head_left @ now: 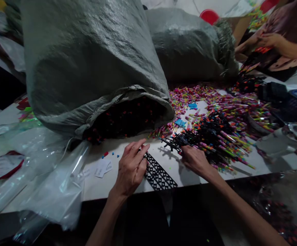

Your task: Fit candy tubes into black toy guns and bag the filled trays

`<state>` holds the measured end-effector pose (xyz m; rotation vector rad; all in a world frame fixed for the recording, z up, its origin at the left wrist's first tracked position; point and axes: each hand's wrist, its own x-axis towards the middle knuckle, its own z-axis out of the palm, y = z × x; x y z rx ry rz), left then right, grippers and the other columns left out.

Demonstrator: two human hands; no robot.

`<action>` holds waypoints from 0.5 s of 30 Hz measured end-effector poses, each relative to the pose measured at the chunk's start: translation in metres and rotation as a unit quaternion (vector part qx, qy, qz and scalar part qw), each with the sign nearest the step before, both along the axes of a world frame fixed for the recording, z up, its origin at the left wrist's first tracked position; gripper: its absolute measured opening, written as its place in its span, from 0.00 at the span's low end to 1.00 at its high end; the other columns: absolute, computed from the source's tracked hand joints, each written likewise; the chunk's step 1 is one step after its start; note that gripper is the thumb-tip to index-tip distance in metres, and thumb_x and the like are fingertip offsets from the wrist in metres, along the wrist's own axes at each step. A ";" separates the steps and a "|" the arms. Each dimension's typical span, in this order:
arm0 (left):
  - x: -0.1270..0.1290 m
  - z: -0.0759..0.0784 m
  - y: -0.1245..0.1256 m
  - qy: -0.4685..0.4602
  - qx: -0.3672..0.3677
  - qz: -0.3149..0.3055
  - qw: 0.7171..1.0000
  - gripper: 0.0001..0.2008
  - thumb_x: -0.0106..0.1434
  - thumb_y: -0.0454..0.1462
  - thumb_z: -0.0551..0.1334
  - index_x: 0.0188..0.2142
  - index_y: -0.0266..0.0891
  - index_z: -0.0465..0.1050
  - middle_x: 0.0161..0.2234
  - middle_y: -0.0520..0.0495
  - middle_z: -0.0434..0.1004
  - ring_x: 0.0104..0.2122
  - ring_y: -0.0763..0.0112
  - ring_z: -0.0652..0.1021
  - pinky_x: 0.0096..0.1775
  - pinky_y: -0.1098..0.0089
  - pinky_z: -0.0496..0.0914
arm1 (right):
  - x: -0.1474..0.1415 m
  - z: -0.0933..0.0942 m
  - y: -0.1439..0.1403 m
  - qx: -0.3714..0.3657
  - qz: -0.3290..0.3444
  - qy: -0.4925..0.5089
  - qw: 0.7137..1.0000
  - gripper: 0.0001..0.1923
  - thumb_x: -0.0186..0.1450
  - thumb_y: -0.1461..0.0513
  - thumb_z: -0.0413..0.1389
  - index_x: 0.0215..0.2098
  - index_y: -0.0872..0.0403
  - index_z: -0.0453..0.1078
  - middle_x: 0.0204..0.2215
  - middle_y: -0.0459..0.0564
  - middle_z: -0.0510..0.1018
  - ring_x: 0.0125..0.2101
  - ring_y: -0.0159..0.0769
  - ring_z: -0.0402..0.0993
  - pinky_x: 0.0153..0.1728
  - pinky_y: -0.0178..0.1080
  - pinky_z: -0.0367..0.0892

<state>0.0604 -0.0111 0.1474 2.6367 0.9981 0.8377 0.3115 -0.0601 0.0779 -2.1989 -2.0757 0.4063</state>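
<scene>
Left hand is pinching the black grid strip lying on the white table, right hand is resting fingers-down in the pile of colorful tubes, grip hidden. Grey sack is lying behind.

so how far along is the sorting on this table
Early, by the look of it. Done: nothing clearly finished shows. In hand: the left hand rests on a black perforated plastic strip; the right hand reaches into a heap of black plastic pieces. Left: the wide spread of small multicoloured tubes and an open grey woven sack.
</scene>
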 end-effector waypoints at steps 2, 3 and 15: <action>0.000 0.000 -0.001 -0.002 0.002 0.002 1.000 0.20 0.64 0.32 0.49 0.54 0.37 0.64 0.58 0.43 0.60 0.56 0.60 0.60 0.56 0.54 0.58 | -0.011 -0.002 0.010 0.023 -0.019 0.122 0.992 0.03 0.56 0.65 0.53 0.31 0.56 0.67 0.26 0.48 0.73 0.27 0.33 0.67 0.25 0.33 0.50; 0.000 0.000 -0.001 -0.002 0.002 0.003 1.000 0.20 0.64 0.32 0.49 0.54 0.36 0.64 0.58 0.43 0.60 0.56 0.60 0.60 0.56 0.54 0.58 | -0.017 -0.003 0.015 0.026 -0.022 0.198 0.980 0.02 0.55 0.65 0.54 0.29 0.56 0.66 0.24 0.45 0.71 0.25 0.31 0.65 0.24 0.32 0.50; -0.001 -0.001 -0.001 -0.008 0.005 -0.002 1.000 0.20 0.63 0.32 0.49 0.54 0.39 0.64 0.58 0.43 0.61 0.55 0.59 0.61 0.55 0.52 0.59 | -0.083 -0.039 0.062 0.016 -0.047 0.582 0.812 0.09 0.51 0.61 0.59 0.27 0.55 0.64 0.21 0.41 0.68 0.22 0.29 0.64 0.24 0.31 0.60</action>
